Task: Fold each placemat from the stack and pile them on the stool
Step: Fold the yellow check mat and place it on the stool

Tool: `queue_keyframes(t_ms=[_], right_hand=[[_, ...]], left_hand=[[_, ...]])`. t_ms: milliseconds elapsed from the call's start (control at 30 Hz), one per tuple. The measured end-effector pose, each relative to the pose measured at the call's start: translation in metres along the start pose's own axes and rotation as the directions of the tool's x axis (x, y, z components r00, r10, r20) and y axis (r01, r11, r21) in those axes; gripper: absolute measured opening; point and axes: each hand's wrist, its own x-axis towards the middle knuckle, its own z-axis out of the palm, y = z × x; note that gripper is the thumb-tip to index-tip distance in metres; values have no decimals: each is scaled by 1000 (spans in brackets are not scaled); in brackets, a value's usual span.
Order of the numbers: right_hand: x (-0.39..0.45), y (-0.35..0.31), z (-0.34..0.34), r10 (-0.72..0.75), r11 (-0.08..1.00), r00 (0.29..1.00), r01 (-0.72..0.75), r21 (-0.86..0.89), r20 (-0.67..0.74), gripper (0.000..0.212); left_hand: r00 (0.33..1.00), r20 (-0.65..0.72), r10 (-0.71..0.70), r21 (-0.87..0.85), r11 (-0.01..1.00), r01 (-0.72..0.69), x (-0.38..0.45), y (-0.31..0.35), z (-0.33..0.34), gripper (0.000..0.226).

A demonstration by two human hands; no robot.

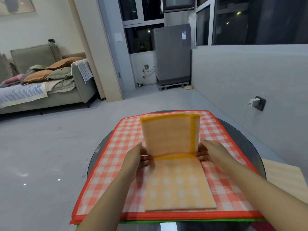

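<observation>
An orange checked placemat [179, 184] lies partly folded on top of the stack of flat placemats [116, 164], whose top one is red checked with a red border. The orange mat's far half stands up towards me, showing its yellow border. My left hand [138, 155] pinches the mat's left edge at the crease. My right hand [210, 150] pinches the right edge at the same height. A green edge shows at the bottom of the stack. The stack rests on a round dark glass table [240, 134].
A pale wooden surface [283, 180], perhaps the stool, shows at the right beside the table. Beyond are grey floor tiles, a sofa [50, 80] with cushions at the left, a washing machine [173, 54] at the back, and a wall socket with a charger [256, 102].
</observation>
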Motion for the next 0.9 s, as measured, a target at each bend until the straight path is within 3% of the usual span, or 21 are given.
queue_keyframes(t_ms=[200,467,600,700,767,900], right_hand=[[-6,4,-2,-59,996,998,60,-66,11,43],[-9,6,3,-245,882,968,242,-404,46,27],[-13,10,10,-328,756,940,320,-570,93,15],[-17,10,14,-457,370,864,401,-838,211,30],[-20,10,20,-457,245,835,448,-860,305,39],[-28,17,33,-305,215,850,500,-839,429,49]], left_hand=[[997,10,83,217,973,-83,-9,-3,-7,46],[966,86,242,466,848,-254,-15,-6,-3,29],[921,138,364,676,645,-356,-12,-12,1,21],[848,241,472,869,284,-405,-15,-19,9,33],[802,373,467,876,107,-470,-23,-22,19,43],[808,526,266,832,38,-554,-31,-32,35,54]])
